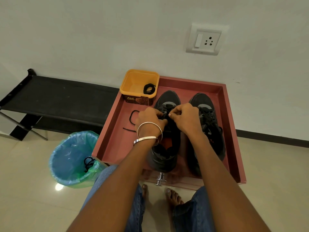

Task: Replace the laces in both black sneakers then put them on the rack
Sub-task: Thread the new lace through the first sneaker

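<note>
Landmark: shallow red-brown wooden tray (108,136) lying on the tiled floor, against the white wall.
Work piece: left-hand black mesh sneaker (164,148) inside the tray, heel toward the person, toe toward the wall. Its long axis runs straight away from the person.
Second work piece: right-hand black mesh sneaker (209,124), just beside the first and parallel to it, its black lace in place through the eyelets.
Left hand (148,117): grip clenched on the black lace at the eyelet area of the left-hand sneaker; the exact eyelet is hidden by the fingers.
Right hand (185,116): grip pinched on the same lace, thumb and forefinger meeting at the shoe's centre line.
Governing relation: both grips sit over the fore part of the lacing, one on each side of the long axis. Remaining eyelets appear to lie toward the person, so lacing should progress along the axis toward the heel.
Loose lace end (133,120): black, trailing on the tray floor on the left-hand sneaker's outer side, nearer the left hand.
Spare lace coil (149,89): in the yellow square plastic tub (132,81) at the tray's far left corner.
Rack: low black fabric shoe rack (55,94) left of the tray, well apart from both sneakers.
Stage (judgement): first sneaker finished, second part-laced.
</note>
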Tool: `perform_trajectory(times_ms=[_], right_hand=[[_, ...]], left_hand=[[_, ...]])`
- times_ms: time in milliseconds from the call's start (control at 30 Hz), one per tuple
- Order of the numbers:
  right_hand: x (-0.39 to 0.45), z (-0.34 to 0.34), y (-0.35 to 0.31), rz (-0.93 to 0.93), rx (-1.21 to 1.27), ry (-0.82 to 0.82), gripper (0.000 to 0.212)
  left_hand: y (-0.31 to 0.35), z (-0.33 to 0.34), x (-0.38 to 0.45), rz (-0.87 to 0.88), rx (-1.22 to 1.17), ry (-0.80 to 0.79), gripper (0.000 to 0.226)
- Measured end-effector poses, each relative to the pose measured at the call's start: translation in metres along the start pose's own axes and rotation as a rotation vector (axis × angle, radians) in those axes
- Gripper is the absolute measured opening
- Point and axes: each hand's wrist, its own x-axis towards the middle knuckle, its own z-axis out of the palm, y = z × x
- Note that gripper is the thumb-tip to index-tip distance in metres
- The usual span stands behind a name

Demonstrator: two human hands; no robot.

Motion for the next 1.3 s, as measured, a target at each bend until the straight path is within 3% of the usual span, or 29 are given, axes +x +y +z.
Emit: perform_trajectory(times_ms=[167, 333, 467, 667, 867, 1067, 1300], right_hand=[[-0.002, 0.013, -0.003, 0.035, 0.032, 0.058, 0.017], [-0.003, 0.017, -0.001, 0.263, 0.346, 0.064, 0.012], [0.0, 0.019, 0.002, 0.41, 0.538, 0.019, 0.006], [0.002, 0.011, 0.003, 0.479, 0.696, -0.095, 0.01], [0.005, 0.01, 0.004, 0.5, 0.661, -0.142, 0.014], [0.01, 0.021, 0.007, 0.502, 0.613, -0.089, 0.019], [0.004, 0.028, -0.001, 0.407, 0.392, 0.018, 0.025]], left_hand=[[0.002, -0.003, -0.001, 0.006, 0.007, 0.001, 0.029], [0.001, -0.001, 0.0, 0.03, -0.007, -0.035, 0.031], [-0.001, -0.007, 0.004, 0.07, -0.014, -0.141, 0.038], [-0.004, -0.01, 0.009, 0.062, -0.193, -0.189, 0.023], [-0.003, -0.001, 0.006, 0.05, -0.156, -0.038, 0.019], [-0.003, 0.0, 0.01, 0.037, -0.161, -0.023, 0.016], [-0.009, -0.001, 0.014, 0.075, -0.172, -0.045, 0.017]])
